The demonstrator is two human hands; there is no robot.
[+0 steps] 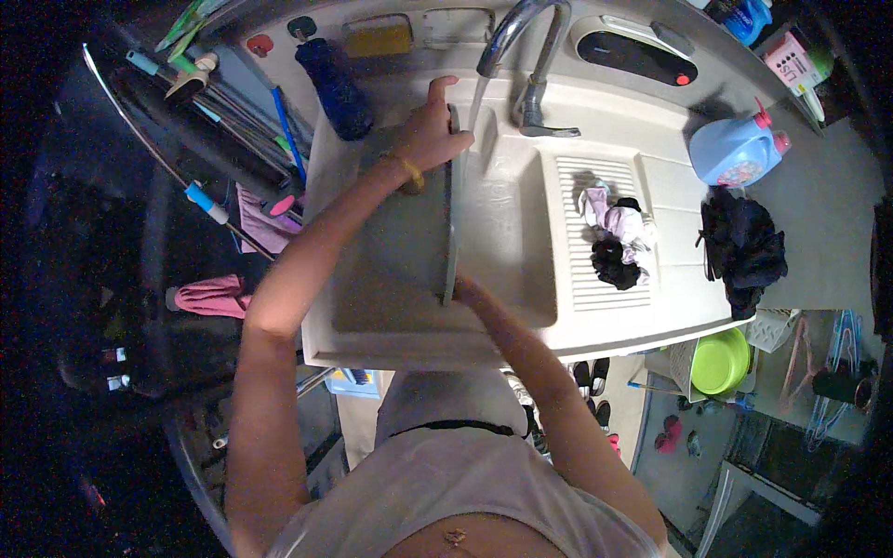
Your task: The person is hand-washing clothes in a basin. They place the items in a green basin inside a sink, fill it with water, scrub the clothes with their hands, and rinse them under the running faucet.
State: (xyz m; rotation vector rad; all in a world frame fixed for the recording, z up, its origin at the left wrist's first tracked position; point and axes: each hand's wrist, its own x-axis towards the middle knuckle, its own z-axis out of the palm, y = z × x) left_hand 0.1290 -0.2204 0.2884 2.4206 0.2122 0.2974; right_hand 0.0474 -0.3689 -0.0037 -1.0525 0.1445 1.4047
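A thin grey flat panel [451, 230] stands on edge in the pale sink basin [520, 230], seen nearly edge-on. My left hand [438, 134] grips its far end, the index finger raised and a yellow band on the wrist. At the near end, my right hand [460, 284] touches the panel; most of it is hidden, so its fingers cannot be made out. Water runs from the chrome faucet [520, 35] close beside my left hand. Crumpled pink-white cloth [614, 213] and a black scrunchie-like cloth [615, 265] lie on the ribbed washboard to the right.
A dark blue bottle-shaped thing [338, 91] is at the back left. Behind the basin are two soap dishes, one with a yellow bar [379, 38]. A blue detergent jug [732, 150] and dark bunched cloth [743, 244] sit at right. Mop handles [230, 111] lean at left.
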